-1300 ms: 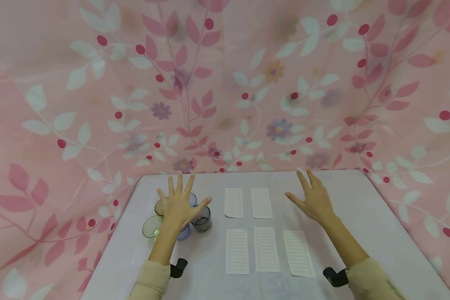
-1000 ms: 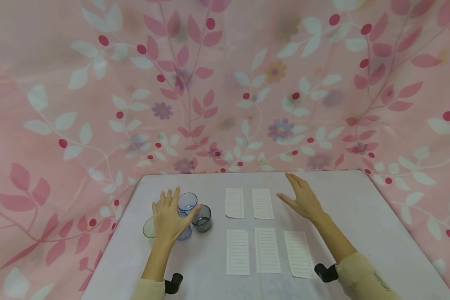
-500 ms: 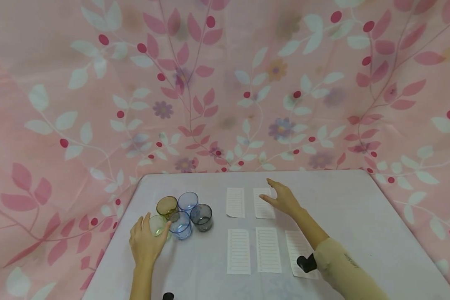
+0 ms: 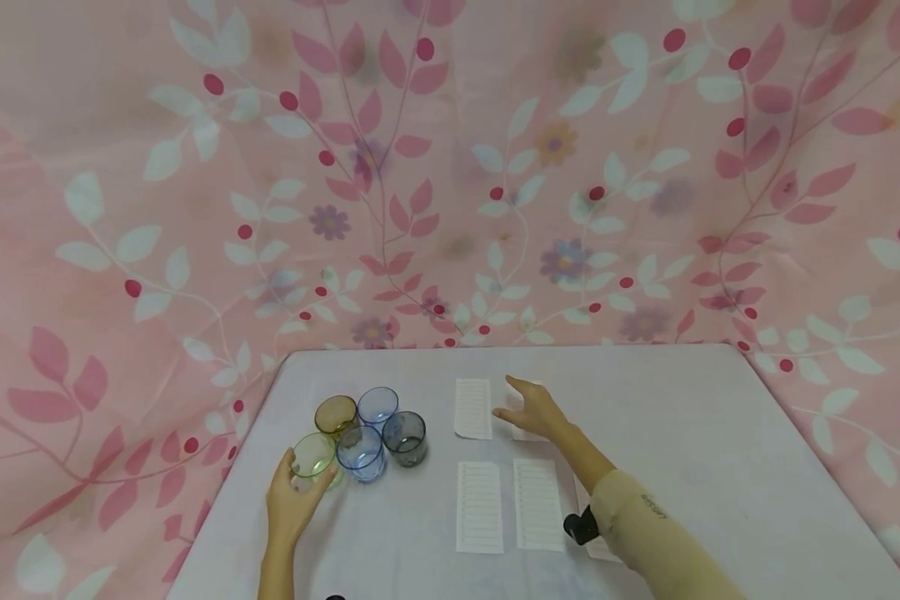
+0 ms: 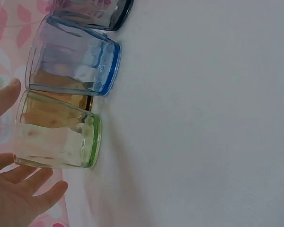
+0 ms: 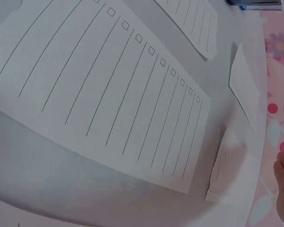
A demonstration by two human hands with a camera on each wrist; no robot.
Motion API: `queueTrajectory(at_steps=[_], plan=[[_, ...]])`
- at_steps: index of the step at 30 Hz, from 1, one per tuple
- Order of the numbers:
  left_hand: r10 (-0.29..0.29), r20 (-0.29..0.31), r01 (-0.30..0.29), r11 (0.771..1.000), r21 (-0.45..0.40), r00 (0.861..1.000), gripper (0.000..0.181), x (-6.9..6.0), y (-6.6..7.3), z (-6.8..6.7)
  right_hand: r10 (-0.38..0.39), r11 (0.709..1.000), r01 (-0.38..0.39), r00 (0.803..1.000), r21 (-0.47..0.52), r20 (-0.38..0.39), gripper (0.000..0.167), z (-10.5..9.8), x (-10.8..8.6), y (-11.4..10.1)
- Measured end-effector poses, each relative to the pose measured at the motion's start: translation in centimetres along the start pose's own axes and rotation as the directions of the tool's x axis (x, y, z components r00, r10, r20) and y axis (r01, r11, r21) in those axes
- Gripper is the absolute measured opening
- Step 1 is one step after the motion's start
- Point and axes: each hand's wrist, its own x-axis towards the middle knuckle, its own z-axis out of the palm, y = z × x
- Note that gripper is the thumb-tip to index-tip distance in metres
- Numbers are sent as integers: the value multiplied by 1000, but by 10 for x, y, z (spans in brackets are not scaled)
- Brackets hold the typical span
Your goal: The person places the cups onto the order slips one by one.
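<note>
A pale green glass (image 4: 313,457) stands at the front left of a cluster of tinted glasses. My left hand (image 4: 288,504) is spread around its near side, thumb on the right, fingers on the left. In the left wrist view, the thumb (image 5: 4,100) stands apart from the green glass (image 5: 57,137), and the fingers lie along its other side; whether they touch cannot be told. An amber glass (image 4: 336,414) and a blue glass (image 4: 361,450) stand beside it. My right hand (image 4: 536,411) hovers with relaxed fingers over a lined paper slip (image 4: 528,434), holding nothing.
Another blue glass (image 4: 378,404) and a grey glass (image 4: 405,437) complete the cluster. Lined slips (image 4: 480,507) lie in two rows mid-table; the right forearm partly covers the front right one. A pink floral cloth (image 4: 450,167) hangs behind the white table (image 4: 690,442).
My left hand has come down and back from above the glasses to beside the green one. The right hand has moved left and slightly nearer, over the slips. The glasses stay put.
</note>
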Motion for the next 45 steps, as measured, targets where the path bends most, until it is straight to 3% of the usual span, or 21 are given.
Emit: queueTrajectory(at_steps=[3, 10, 27, 38, 45], plan=[[-17, -5, 17, 998, -60, 1000, 84, 0, -4, 2, 27, 1000, -27, 999, 7, 38, 71, 10, 1, -1], [-12, -70, 4, 995, -102, 997, 75, 2, -10, 7, 13, 1000, -14, 995, 5, 98, 75, 30, 2, -8], [-63, -93, 46, 984, -173, 994, 74, 1, -10, 10, -11, 1000, 9, 983, 14, 181, 72, 50, -9, -1], [-111, -88, 82, 954, -288, 990, 78, 3, -14, 10, -73, 996, 80, 987, -40, 140, 59, 56, -8, 0], [-188, -35, 157, 899, -408, 982, 81, 3, -15, 12, -66, 997, 73, 985, -38, 157, 55, 58, -8, 0]])
